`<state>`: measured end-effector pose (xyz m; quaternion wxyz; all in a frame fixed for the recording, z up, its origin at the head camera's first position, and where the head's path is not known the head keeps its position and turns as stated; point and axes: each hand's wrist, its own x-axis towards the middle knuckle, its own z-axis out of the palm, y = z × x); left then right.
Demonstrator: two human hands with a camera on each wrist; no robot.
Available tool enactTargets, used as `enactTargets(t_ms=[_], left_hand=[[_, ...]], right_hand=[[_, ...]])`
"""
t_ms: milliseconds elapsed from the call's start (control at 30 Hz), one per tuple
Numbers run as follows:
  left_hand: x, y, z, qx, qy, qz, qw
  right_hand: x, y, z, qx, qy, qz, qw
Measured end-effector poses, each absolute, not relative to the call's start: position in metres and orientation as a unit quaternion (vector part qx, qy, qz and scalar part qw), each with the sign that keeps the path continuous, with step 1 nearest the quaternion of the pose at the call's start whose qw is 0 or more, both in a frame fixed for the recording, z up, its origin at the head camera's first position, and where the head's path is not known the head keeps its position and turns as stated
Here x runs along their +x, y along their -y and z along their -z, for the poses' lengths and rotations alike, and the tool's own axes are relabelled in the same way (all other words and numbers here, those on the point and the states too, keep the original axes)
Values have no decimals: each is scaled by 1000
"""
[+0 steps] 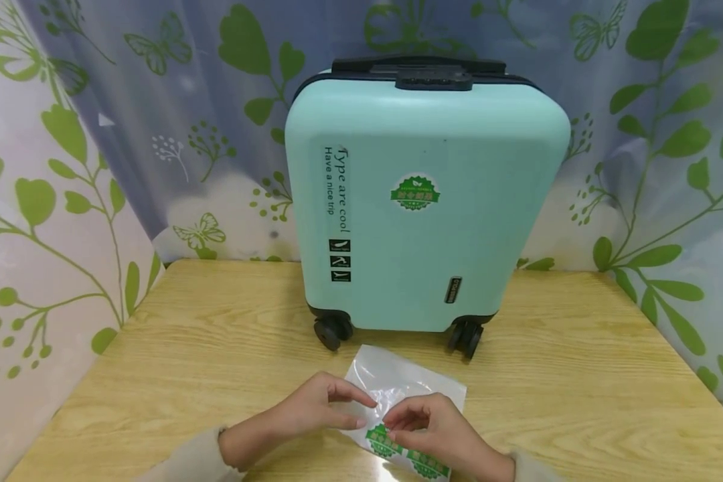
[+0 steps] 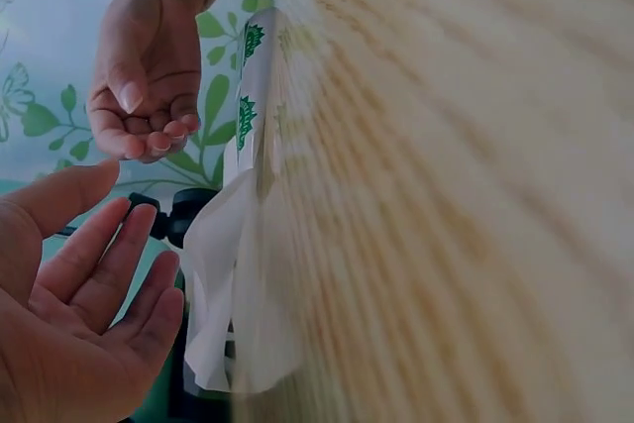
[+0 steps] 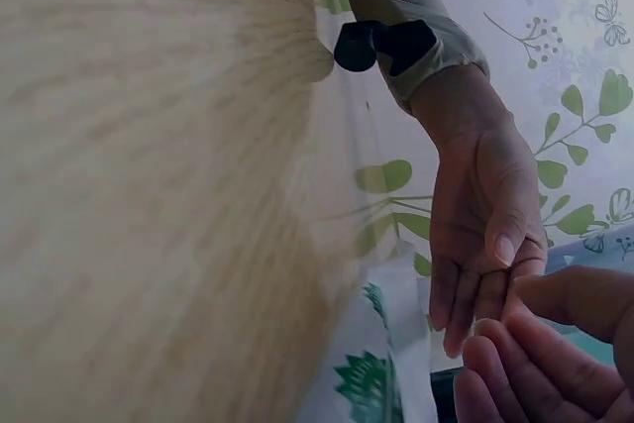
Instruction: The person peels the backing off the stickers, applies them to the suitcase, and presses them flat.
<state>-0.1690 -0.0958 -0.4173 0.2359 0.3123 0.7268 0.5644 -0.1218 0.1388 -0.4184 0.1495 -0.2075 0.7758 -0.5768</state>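
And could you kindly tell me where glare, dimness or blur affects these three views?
Head view: bright, with white glare on the sheet, while the lettering on the suitcase stays legible; left wrist view: dimmer, the grain of the table smeared and soft; right wrist view: also dim, the table blurred.

Both sleeves (image 1: 195, 460) I can see are pale beige, the left one creased, a black gadget (image 3: 408, 45) against it.

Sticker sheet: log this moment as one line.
left hand: holds nothing visible | right hand: loosely curled above sticker sheet on table | suitcase: upright behind, green sticker on front
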Motion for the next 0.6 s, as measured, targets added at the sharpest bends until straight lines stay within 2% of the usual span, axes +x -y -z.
enactTargets(t_ms=[333,600], left_hand=[[-173,97,429,347,-728,-542,235],[-176,94,433,358,-732,-534,226]], right_hand=[[-121,-135,430,-206,-763,586,180],[-123,-140,433,-201,-766,585,174]])
